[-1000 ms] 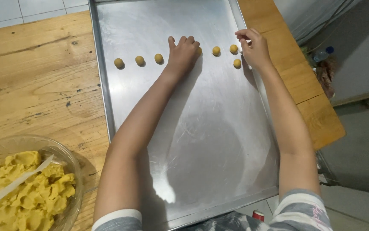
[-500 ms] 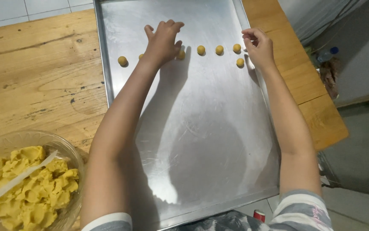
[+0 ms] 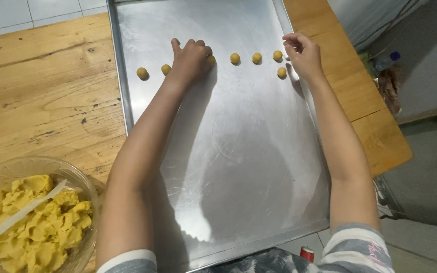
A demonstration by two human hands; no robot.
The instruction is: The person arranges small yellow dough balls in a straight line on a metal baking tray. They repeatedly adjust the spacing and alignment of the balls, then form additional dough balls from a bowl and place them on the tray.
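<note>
A large metal baking tray (image 3: pixel 238 151) lies on a wooden table (image 3: pixel 41 91). Several small yellow dough balls sit in a row near its far end. My left hand (image 3: pixel 190 60) rests knuckles-up on the row, between a ball (image 3: pixel 165 69) on its left and a ball (image 3: pixel 211 59) half hidden at its right; what is under its curled fingers is hidden. My right hand (image 3: pixel 304 53) is at the tray's right rim with its fingers curled together, just right of the last ball in the row (image 3: pixel 277 55) and of a ball (image 3: pixel 281 72) below it.
A glass bowl (image 3: pixel 79 179) of lumpy yellow dough (image 3: pixel 36 227) with a white scraper (image 3: pixel 16 217) in it stands at the near left of the table. A plastic bottle (image 3: pixel 385 61) lies on the floor beyond the table's right edge.
My left hand has slid left along the row, uncovering balls in the middle. My right hand has stayed by the right rim.
</note>
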